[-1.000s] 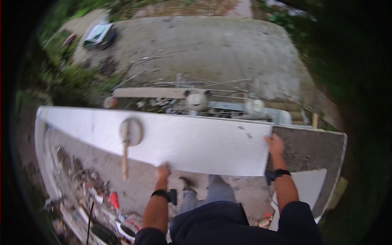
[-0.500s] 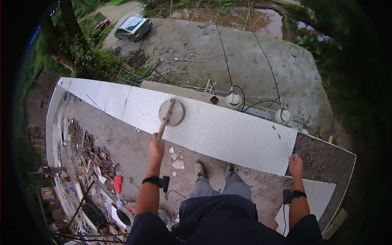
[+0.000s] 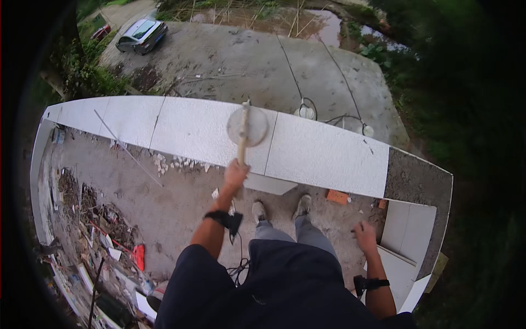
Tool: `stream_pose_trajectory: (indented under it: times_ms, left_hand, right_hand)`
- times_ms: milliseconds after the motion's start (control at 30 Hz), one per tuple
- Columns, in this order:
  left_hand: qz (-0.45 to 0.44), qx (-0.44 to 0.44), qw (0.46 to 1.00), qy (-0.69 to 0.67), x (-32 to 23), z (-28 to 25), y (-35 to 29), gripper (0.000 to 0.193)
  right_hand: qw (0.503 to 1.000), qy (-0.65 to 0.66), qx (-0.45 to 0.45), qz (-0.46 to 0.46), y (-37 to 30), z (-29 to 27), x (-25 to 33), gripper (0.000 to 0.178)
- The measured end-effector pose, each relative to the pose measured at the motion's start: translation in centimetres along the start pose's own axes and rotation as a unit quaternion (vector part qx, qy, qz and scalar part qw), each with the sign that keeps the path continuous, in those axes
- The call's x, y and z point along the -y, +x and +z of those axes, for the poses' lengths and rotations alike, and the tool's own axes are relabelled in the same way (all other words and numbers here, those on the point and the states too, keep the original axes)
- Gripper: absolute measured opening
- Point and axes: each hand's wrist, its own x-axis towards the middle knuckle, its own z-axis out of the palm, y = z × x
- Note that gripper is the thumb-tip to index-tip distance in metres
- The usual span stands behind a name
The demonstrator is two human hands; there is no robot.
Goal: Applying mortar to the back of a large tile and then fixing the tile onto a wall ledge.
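Far L: debris pile (image 3: pixel 101 216) on the floor (image 3: pixel 189 211), then a thin rod (image 3: pixel 129 149) lying diagonally, crossing the edge of the white slabs (image 3: pixel 194 123). Those run edge to edge from far L to the bare mortar (image 3: pixel 419 175), joints visible; looks like that stretch is covered. Can't judge level from here.

Your L hand (image 3: pixel 236 175) is wrapped round the handle of the round-headed mallet (image 3: pixel 235 127); head's over a slab, just L of the nearest joint. Contact or hover: can't tell.

Just below the slab edge, ahead of your shoes (image 3: pixel 259 211), a white offcut (image 3: pixel 271 184); orange brick (image 3: pixel 337 196) to its R.

Your R hand (image 3: pixel 365 237) looks empty, fingers loosely bent, near the loose white panels (image 3: pixel 408 225). Mortar at R end has no slab yet, incl. strip round the corner; est. most of front run done, R end left.
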Motion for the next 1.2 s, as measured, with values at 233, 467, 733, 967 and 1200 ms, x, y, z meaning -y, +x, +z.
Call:
stream_pose_trajectory:
  times_ms: [233,467,733,967,1200]
  left_hand:
    - [0.214,0.101,0.963,-0.131,-19.5,7.7,-14.1,0.042]
    - [0.464,0.233,0.854,0.027,-18.5,12.4,-11.1,0.068]
    - [0.355,0.118,0.772,0.513,-6.4,14.8,-2.4,0.107]
    - [0.405,-0.028,0.774,0.486,-2.7,17.6,-0.6,0.073]
    - [0.361,0.043,0.8,0.477,-3.8,18.3,-0.3,0.059]
  right_hand:
    - [0.942,0.137,0.041,-0.303,-2.9,0.1,19.9,0.045]
    - [0.926,0.303,-0.216,-0.061,3.8,-6.5,13.0,0.027]
    - [0.963,0.214,-0.157,0.055,2.9,-4.5,-2.9,0.015]
    - [0.971,0.206,-0.033,0.116,2.3,-0.3,0.1,0.015]
    - [0.984,0.168,-0.009,0.06,7.4,3.5,5.3,0.019]
